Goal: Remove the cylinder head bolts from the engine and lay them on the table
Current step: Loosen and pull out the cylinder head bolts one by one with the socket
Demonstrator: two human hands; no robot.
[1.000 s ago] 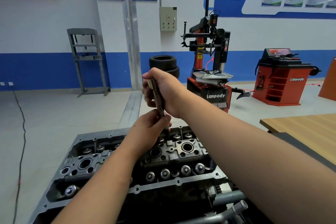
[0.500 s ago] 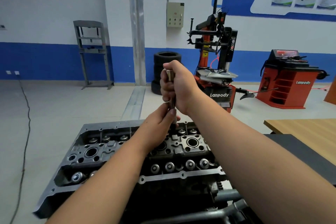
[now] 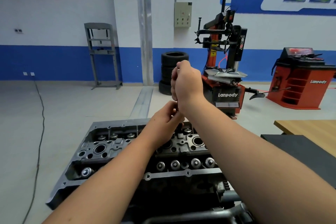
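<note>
Since a second ago both hands have climbed higher over the cylinder head [image 3: 127, 152], and the metal shaft plainly seen in the right fist then is now almost wholly hidden; the right hand [image 3: 187, 82] is curled into a fist well above the head's far edge, its back turned to the camera, with only a small pale tip of the tool or bolt [image 3: 178, 68] showing at the top of the fist, so I cannot tell which of the two it grips; the left hand [image 3: 163, 120] sits just below that fist and directly above the far rail of the head, its fingertips [image 3: 177, 112] bunched and pinching something slim that runs down from the right hand, though blur hides what exactly; both bare forearms cross over the head from its near side; the head itself lies flat in the lower middle of the view, grey and oily, with a near row of round valve tops and dark round wells along its centre; to the right of the head lies a dark mat [image 3: 301, 152], and beyond that mat a wooden table [image 3: 309, 127]; no loose bolt shows on either; behind the head, on the far floor, stand a stack of tyres [image 3: 170, 63], a red and black tyre changer [image 3: 227, 78] marked Lanpody, and further right a red wheel balancer [image 3: 298, 78]; left of the tyres stands a grey press frame [image 3: 101, 54] against the blue and white wall.
</note>
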